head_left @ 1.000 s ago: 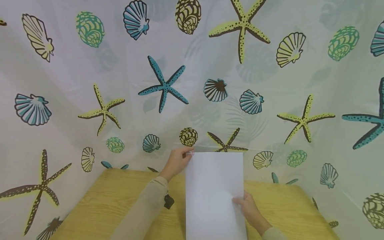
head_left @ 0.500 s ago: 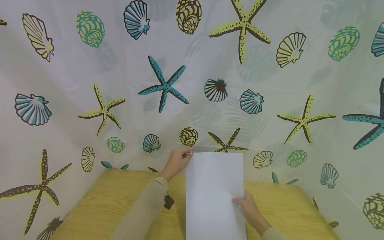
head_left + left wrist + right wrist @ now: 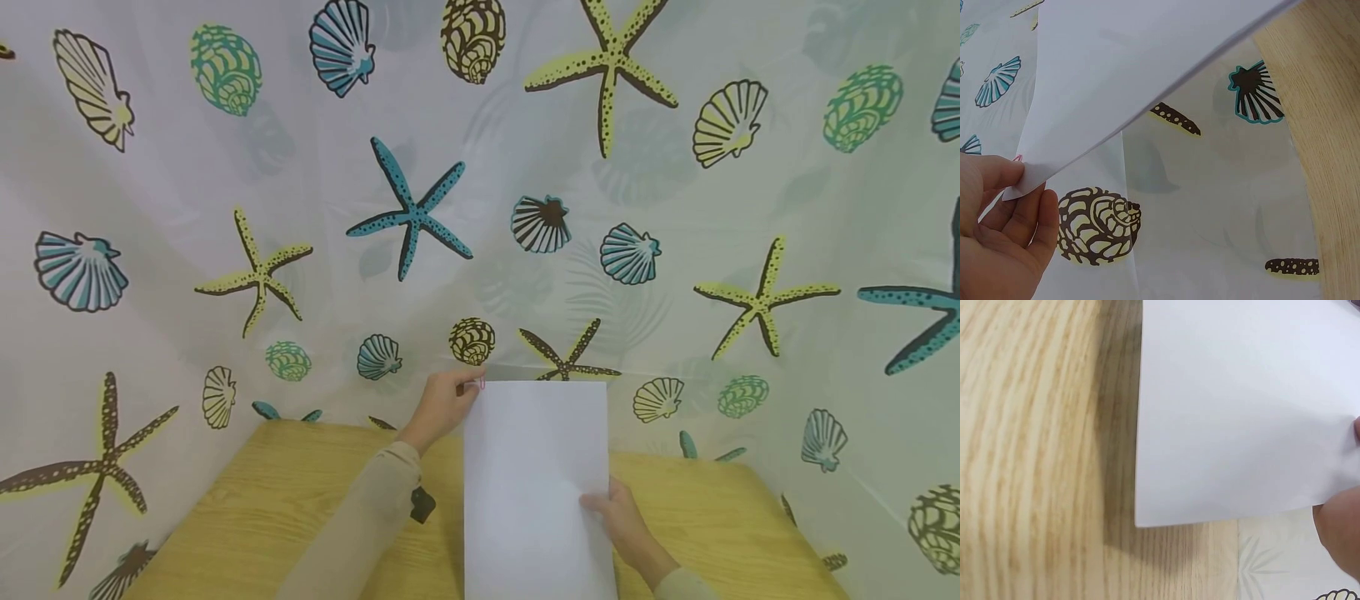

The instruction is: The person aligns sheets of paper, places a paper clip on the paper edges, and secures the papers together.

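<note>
A stack of white paper (image 3: 536, 467) stands upright in the middle of the head view. A pink paper clip (image 3: 482, 383) sits on its top left corner. My left hand (image 3: 442, 407) pinches that corner, thumb on the near face beside the clip. In the left wrist view the left hand (image 3: 1007, 228) has its fingers curled behind the paper, whose edge looks several sheets thick. My right hand (image 3: 626, 525) grips the right edge lower down, thumb on the front; its other fingers are hidden behind. The right wrist view shows only part of the right hand (image 3: 1340, 525).
Below lies a wooden table (image 3: 300, 500). A white curtain (image 3: 480, 283) printed with shells and starfish surrounds it at the back and sides. A small black object (image 3: 422, 505) shows beside the left sleeve.
</note>
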The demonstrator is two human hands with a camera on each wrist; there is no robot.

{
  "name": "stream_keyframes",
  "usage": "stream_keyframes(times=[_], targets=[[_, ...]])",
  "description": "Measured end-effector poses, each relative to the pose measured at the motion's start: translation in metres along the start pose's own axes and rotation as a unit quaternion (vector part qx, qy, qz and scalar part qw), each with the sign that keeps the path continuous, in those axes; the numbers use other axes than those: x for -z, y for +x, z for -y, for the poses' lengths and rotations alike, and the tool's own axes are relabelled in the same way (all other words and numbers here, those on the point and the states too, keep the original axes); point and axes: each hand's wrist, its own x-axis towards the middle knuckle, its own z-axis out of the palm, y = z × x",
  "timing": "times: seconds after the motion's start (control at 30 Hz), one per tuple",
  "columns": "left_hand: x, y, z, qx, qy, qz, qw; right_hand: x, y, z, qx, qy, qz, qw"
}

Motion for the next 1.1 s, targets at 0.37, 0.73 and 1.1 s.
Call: stream_keyframes(times=[0.37,0.73,1.1], targets=[[-0.0003,0.0006,-0.0007,0.002,0.004,0.001,1.0,-0.0011,0.0017,-0.0031,-0.001,0.002,-0.007,1.0],[-0.0015,0.0011,-0.0003,-0.005,0.012,-0.001,0.9999,-0.0002,0.001,-0.0036,-0.002,-0.003,-0.004,1.0],[-0.0036,0.0021,-0.0002,-0.01,0.011,-0.01,0.9998,0.0007,0.0012,-0.0046,-0.006,-0.003,-0.006,1.0]])
